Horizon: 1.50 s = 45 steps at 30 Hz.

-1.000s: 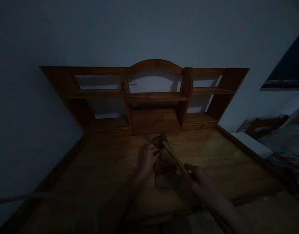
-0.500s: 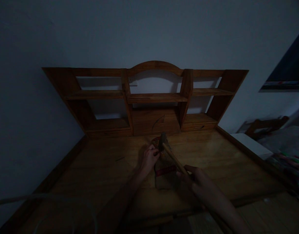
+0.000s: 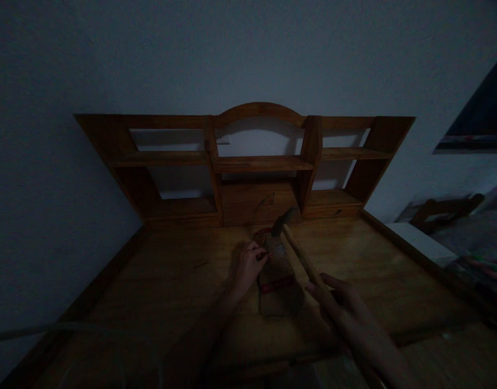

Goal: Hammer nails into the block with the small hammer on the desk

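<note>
Two hands work over a small block [image 3: 277, 281] lying flat on the desk [image 3: 159, 281], in dim light. The left hand [image 3: 248, 266] rests at the block's left edge, fingers curled and pinched at something small near its far end; it is too dark to say whether that is a nail. The right hand [image 3: 341, 298] is wrapped around the lower end of a hammer [image 3: 299, 251] handle, the head raised just above the far end of the block, close to the left fingertips. A red band crosses the block near its middle. Behind stands a wooden shelf unit [image 3: 256, 162] against the wall.

To strike well from here, I judge the blow should be short and light, coming from the wrist, with the head falling square rather than glancing. The left fingers sit very near the head's path, so they should hold low and to the side. Pressing down on the block would keep it from skidding on the smooth desk.
</note>
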Each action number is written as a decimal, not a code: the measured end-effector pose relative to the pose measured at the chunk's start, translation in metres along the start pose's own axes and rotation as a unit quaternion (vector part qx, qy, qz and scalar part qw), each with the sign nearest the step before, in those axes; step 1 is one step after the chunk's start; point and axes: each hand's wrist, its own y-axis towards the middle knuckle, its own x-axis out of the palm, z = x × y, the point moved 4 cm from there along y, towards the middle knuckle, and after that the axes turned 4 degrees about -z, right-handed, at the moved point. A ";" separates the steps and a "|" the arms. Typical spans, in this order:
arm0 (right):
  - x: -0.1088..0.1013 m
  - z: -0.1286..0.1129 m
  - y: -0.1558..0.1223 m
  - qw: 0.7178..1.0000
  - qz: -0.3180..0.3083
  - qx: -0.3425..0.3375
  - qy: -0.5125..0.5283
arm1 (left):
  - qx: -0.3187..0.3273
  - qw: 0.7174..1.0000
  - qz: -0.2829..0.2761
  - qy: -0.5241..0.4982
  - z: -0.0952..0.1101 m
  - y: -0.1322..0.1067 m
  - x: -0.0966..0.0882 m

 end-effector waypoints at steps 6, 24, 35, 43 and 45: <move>-0.022 0.037 0.014 0.992 0.094 0.030 0.078 | -0.006 0.998 0.056 -0.030 0.002 -0.002 -0.011; -0.042 0.095 0.037 0.992 0.103 0.029 0.071 | 0.057 0.998 -0.021 -0.026 0.001 0.001 -0.010; -0.040 0.103 0.038 0.988 0.120 0.041 0.089 | 0.091 0.994 -0.042 0.043 0.023 -0.002 -0.020; -0.044 0.115 0.043 0.988 0.136 0.032 0.062 | 0.098 0.982 -0.095 0.132 0.017 -0.002 -0.012; -0.043 0.114 0.043 0.990 0.124 0.027 0.068 | 0.095 0.982 -0.094 0.132 0.017 -0.002 -0.011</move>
